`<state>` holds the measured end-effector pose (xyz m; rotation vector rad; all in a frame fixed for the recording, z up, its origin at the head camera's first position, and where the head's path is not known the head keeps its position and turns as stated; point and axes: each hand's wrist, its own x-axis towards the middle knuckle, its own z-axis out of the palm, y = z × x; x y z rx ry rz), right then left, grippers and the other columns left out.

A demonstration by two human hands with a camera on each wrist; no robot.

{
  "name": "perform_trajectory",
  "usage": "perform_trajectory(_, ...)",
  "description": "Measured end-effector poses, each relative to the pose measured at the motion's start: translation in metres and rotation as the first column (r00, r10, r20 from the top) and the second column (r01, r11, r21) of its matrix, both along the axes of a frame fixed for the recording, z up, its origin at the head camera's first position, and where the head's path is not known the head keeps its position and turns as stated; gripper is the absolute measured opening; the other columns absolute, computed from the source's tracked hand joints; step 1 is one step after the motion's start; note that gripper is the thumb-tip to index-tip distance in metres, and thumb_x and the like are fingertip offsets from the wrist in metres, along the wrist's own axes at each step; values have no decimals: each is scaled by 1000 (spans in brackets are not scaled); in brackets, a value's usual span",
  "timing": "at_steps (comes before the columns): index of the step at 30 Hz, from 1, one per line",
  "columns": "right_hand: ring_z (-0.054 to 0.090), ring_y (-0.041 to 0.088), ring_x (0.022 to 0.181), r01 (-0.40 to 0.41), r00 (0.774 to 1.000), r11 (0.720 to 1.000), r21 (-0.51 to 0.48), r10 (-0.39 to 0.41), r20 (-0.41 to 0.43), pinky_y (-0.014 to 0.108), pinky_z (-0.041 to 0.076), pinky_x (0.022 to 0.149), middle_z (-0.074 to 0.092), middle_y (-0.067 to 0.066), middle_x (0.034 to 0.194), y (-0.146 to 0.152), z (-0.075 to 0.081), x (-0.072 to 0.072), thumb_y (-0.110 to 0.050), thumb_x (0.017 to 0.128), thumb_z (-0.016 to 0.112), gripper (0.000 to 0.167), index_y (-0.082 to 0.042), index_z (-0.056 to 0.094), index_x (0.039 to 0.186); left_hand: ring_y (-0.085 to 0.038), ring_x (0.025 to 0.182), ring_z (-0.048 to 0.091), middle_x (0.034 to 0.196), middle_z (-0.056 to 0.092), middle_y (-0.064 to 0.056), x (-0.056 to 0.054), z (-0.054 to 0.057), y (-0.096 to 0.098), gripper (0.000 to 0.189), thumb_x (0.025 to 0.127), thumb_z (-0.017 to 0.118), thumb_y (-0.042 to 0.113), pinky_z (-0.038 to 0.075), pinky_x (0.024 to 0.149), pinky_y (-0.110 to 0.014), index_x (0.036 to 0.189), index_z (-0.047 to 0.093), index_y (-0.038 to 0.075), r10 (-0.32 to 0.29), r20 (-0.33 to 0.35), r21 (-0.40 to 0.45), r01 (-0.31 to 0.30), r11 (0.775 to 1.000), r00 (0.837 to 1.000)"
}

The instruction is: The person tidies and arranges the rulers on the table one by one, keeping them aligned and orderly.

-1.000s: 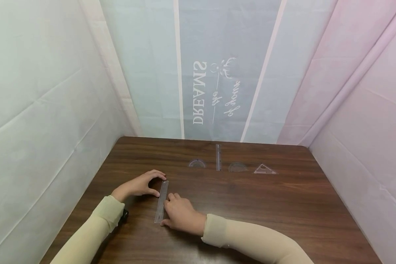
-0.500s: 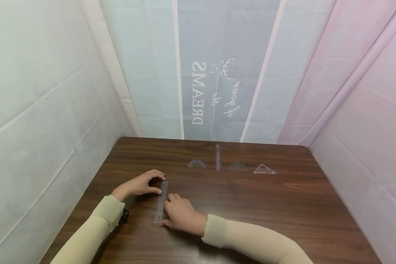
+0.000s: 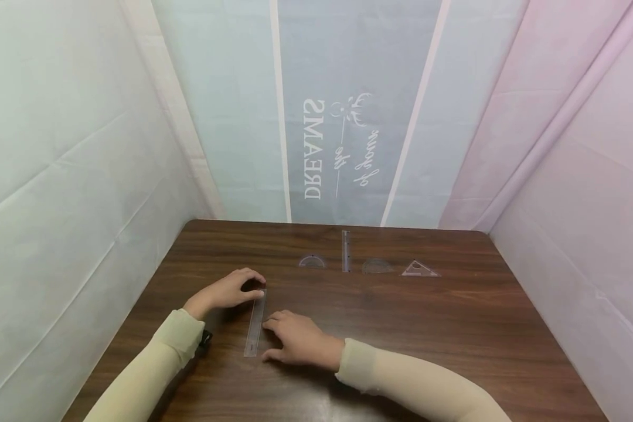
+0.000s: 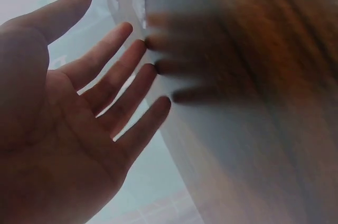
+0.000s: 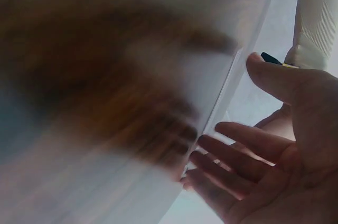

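A clear ruler (image 3: 255, 329) lies lengthwise on the brown table, left of the middle. At its far end is my left hand (image 3: 237, 289), the thumb over the ruler's tip and the fingertips just beyond it. The left wrist view shows that hand (image 4: 100, 97) with its fingers extended and spread, fingertips at the tabletop. My right hand (image 3: 298, 340) is beside the ruler's right edge, thumb apart from the fingers. In the right wrist view, its fingers (image 5: 237, 155) are fairly straight, close to the ruler's thin edge (image 5: 224, 89). Contact there is unclear.
Toward the back of the wooden table (image 3: 453, 328) lie a clear protractor (image 3: 312, 262), another short ruler (image 3: 346, 252), a second protractor (image 3: 377, 266) and a set square (image 3: 421, 269). Fabric walls (image 3: 84, 176) enclose the table at the back and sides.
My left thumb has moved up and right, over the ruler's far end. The right hand has drawn slightly right, away from the ruler's edge. The head view has shifted a little.
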<state>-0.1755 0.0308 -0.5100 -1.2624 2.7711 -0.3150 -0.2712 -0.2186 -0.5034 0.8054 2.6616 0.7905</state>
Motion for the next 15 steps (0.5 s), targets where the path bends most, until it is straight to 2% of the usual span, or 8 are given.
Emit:
perform_trajectory(5, 60, 17, 138, 8, 1000, 998, -62, -8, -3, 33, 52, 111, 64, 2, 150, 16, 2, -8, -55, 98, 76, 65, -10, 67, 144, -44, 141, 50, 146, 60, -15, -4, 7, 16, 50, 108, 67, 42, 44, 113, -64, 143, 64, 7, 6, -14, -3, -6, 1000, 1000)
perform_trajectory(11, 56, 19, 142, 63, 998, 990, -124, -60, 30, 41, 52, 112, 59, 2, 155, 38, 6, -19, -67, 95, 73, 83, -12, 57, 155, -43, 148, 44, 156, 54, -15, -13, 19, 41, 60, 107, 66, 49, 42, 115, -67, 151, 58, 9, -1, -21, -2, 1, 1000, 1000)
perform_trajectory(15, 56, 23, 143, 95, 995, 986, -138, -91, 35, 45, 51, 113, 58, 5, 155, 56, 5, -25, -67, 95, 72, 86, -11, 54, 157, -40, 152, 41, 162, 49, -12, -20, 21, 58, 66, 106, 63, 56, 40, 117, -66, 157, 54, 15, -3, -30, -6, 3, 1000, 1000)
